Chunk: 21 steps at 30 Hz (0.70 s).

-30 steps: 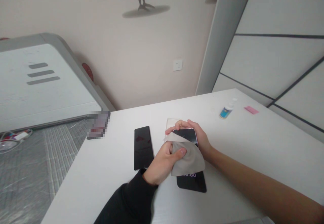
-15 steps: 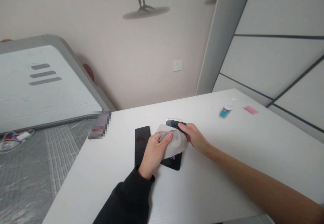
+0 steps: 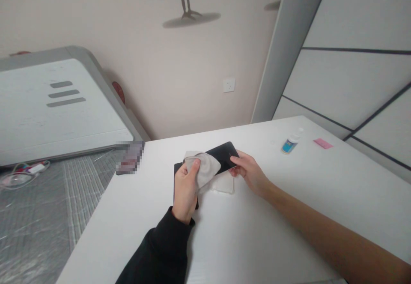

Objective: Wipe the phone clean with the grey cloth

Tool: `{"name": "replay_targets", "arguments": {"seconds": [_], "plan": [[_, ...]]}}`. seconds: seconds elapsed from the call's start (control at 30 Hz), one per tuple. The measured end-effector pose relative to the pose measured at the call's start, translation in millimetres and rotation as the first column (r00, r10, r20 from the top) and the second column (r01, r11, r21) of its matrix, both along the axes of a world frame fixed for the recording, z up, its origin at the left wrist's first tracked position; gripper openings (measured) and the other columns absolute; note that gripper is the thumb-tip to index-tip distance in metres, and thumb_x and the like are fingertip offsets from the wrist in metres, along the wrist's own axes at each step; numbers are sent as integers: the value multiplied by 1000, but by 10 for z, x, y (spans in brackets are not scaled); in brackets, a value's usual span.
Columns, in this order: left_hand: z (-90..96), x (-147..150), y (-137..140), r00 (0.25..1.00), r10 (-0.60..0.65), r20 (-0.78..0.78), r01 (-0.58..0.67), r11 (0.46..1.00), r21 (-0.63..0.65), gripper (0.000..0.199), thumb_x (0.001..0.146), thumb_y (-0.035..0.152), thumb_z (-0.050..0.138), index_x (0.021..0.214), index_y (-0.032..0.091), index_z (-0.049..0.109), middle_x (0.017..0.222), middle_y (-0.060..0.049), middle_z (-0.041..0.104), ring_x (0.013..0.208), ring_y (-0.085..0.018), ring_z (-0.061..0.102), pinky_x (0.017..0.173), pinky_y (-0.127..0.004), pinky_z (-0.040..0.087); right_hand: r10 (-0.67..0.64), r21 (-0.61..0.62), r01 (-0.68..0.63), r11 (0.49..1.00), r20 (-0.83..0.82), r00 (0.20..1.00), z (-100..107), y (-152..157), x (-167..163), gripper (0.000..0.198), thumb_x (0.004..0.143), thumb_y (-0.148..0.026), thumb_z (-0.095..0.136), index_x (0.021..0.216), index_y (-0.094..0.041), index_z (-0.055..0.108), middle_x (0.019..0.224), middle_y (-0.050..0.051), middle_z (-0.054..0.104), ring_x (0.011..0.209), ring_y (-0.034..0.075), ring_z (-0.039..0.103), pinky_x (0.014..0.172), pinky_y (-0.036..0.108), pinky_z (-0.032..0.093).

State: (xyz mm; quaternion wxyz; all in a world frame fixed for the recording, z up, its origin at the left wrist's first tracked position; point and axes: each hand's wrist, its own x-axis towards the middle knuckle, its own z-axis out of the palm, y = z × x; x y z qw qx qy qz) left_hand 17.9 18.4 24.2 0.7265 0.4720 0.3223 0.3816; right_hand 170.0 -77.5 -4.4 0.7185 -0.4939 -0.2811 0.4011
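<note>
My left hand (image 3: pixel 185 184), in a black sleeve, pinches a grey cleaning cloth (image 3: pixel 205 169) and presses it onto the near end of a black phone (image 3: pixel 224 153). My right hand (image 3: pixel 248 173) grips the phone by its right edge and holds it tilted above the white table (image 3: pixel 289 198). A clear phone case (image 3: pixel 223 184) lies flat on the table just under the phone. A second black phone (image 3: pixel 177 168) lies on the table, mostly hidden behind my left hand.
A small bottle with a blue label (image 3: pixel 290 142) and a pink slip (image 3: pixel 323 143) lie at the table's far right. A blurred object (image 3: pixel 130 157) sits at the far left corner. A white and grey panel (image 3: pixel 58 104) leans left of the table.
The phone has been lifted off the table and turned sideways, uncovering the clear case beneath. My left hand with the cloth moved up and left along it.
</note>
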Motion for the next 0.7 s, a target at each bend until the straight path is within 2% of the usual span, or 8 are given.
{"name": "replay_targets", "arguments": {"seconds": [0.1,0.2,0.27,0.37,0.43,0.5,0.6,0.7], "plan": [[50,-31,76,995,92,36,-93,995,26,38,70,46,84,85,13,71,83,-5,74,78,-18,64,75,-29,49,299,-78,-296,952,33,954,41,-48,-60,38,69,-47,84,81,-13,71,72,8,74,61,20,69,55,28,50],[64,-61,109,999,32,-13,-31,997,68,40,71,49,83,83,13,72,77,-3,71,72,-16,60,71,-28,46,568,-134,-559,818,39,822,72,-114,-84,40,77,-49,79,95,-13,76,94,13,80,81,24,76,62,27,54],[56,-80,116,995,-59,-75,66,994,92,43,72,52,82,84,12,73,75,-2,70,69,-15,59,68,-26,44,650,-106,-648,754,-20,760,105,-153,-55,56,83,-62,71,114,-15,73,107,15,79,85,24,77,64,27,54],[57,-119,135,977,-163,-139,186,967,174,43,78,55,77,84,13,72,75,-2,70,69,-15,58,68,-26,43,721,-12,-730,684,-143,678,168,-183,23,90,86,-87,38,134,-15,63,120,21,74,91,29,78,63,29,56],[80,-145,150,971,-196,-140,224,947,229,42,82,55,73,86,13,73,78,-3,71,71,-16,58,71,-26,44,754,15,-767,642,-199,626,188,-179,54,94,89,-87,24,137,-14,61,124,21,73,93,30,77,63,31,57],[114,-164,159,970,-214,-116,237,940,245,41,84,54,72,91,14,74,83,-5,73,76,-17,61,74,-27,45,754,27,-771,636,-232,614,173,-161,44,84,96,-77,24,133,-13,63,122,21,73,86,26,77,63,30,58],[142,-169,160,980,-189,-55,197,952,236,37,82,48,76,97,15,74,95,-7,75,85,-21,65,80,-29,47,681,58,-691,721,-246,690,115,-130,-35,66,101,-60,32,121,-8,68,109,21,77,71,20,71,62,29,56],[106,-148,152,996,-94,-1,92,962,256,34,81,44,78,101,17,72,99,-6,74,90,-21,66,85,-28,48,627,101,-625,774,-262,734,96,-120,-139,61,99,-57,38,119,-8,67,105,20,76,70,19,67,62,29,54]]}}
